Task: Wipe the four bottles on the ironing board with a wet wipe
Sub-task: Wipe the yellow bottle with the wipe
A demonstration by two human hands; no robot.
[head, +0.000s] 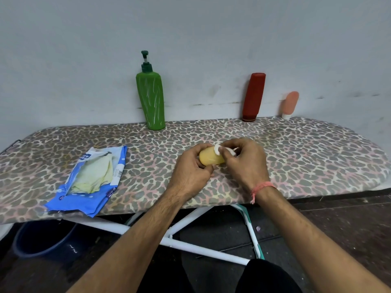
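My left hand (191, 167) grips a small yellow bottle (210, 157) lying sideways just above the ironing board (296, 153). My right hand (243, 159) pinches a white wet wipe (220, 149) against the bottle's right end, where its fingers hide the cap. A tall green pump bottle (150, 100) stands at the board's far edge by the wall. A red bottle (254, 97) stands upside down on its cap further right. A small pink tube (290, 104) stands at the far right.
An open blue pack of wet wipes (93, 180) lies on the board's left part, near the front edge. A grey wall (190, 39) runs behind the board. Below are the white board legs (190, 244) and a dark blue bucket (42, 240) on the floor.
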